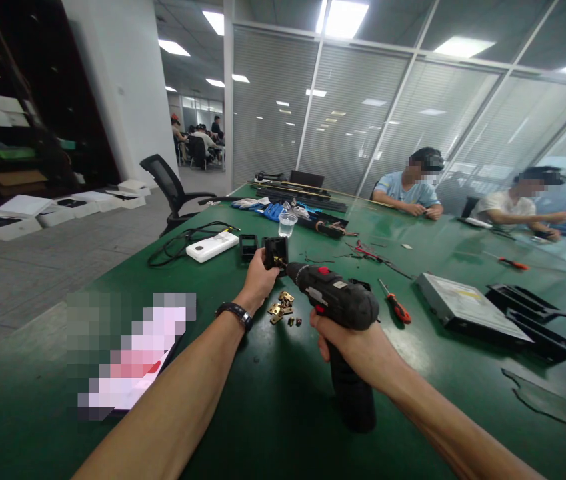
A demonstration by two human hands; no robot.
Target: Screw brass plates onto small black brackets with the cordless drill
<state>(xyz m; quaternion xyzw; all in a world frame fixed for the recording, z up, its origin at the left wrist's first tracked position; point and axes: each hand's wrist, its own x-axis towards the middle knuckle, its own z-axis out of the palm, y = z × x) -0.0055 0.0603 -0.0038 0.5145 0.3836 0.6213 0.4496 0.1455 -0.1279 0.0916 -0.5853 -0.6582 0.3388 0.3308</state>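
Currently the right hand (350, 343) is wrapped tight round the grip of a black cordless drill (335, 303), held just above the green table (273, 407) with its nose pointing away and to the left. The bit end meets a small black box (276, 253), open on its near face, with brass visible inside. The left hand (259, 280) is clamped on that box from the left side, fingers closed on its edge — box upright, lifted slightly off the table or resting on it, cannot tell which.

Between the two hands, on the table, lies a loose pile of brass hinges (281, 307) — near both hands, touching neither. A second black frame (248, 245) sits just left of the box, beside a white power strip (211, 247). A clear plastic cup (287, 224) stands beyond the box. An orange-handled screwdriver (397, 303) lies right of the drill. Two other people sit at the far side, hands on the table.
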